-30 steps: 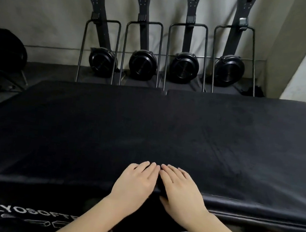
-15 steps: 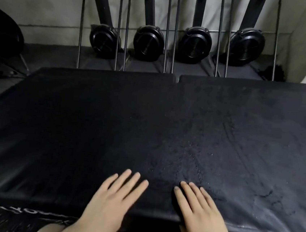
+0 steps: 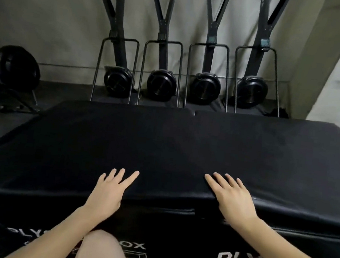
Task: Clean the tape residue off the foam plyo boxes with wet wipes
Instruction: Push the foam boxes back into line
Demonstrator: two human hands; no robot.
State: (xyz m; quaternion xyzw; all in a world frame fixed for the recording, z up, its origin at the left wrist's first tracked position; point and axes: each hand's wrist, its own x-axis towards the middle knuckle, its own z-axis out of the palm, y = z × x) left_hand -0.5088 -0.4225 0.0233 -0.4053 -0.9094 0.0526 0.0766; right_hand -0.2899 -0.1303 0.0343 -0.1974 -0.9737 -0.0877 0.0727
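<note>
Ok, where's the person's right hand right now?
In the head view, the right hand lies flat, right of centre, on the near edge of the black foam plyo box, apart from the left hand.

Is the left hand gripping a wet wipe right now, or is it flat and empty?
Flat and empty. The left hand rests palm down on the plyo box top, fingers straight and spread; no wipe visible under it.

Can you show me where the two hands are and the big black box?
left hand (image 3: 109, 189), head view, back of the hand.
right hand (image 3: 233, 198), head view, back of the hand.
foam plyo box (image 3: 163, 145), head view, bare top surface.
</note>
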